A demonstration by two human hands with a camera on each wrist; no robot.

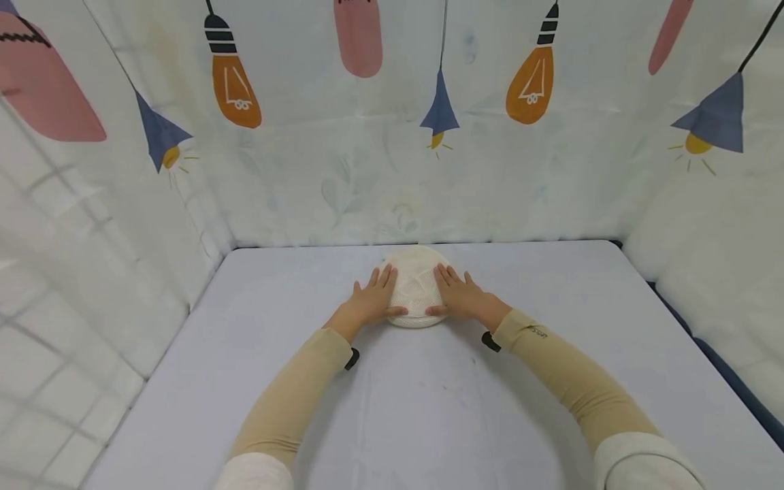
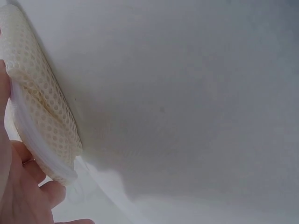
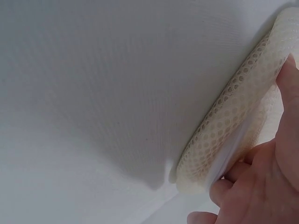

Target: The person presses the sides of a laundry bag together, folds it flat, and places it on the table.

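A round, cream mesh laundry bag (image 1: 418,282) lies at the far middle of the table. In the left wrist view, the bag (image 2: 46,107) shows honeycomb mesh with a smooth white band along its side. My left hand (image 1: 372,299) rests on the bag's left side, fingers extended and slightly spread, thumb towards its near edge. Mirroring it, my right hand (image 1: 461,297) lies on the right side with fingers extended. In the right wrist view, the thumb and fingers of the right hand (image 3: 261,186) touch the bag's mesh and rim.
A white table (image 1: 404,408) spreads out under both arms. Behind it hangs a pale curtain (image 1: 380,163) printed with lamps and bulbs, close to the bag's far edge. More white fabric (image 1: 73,272) encloses the left side.
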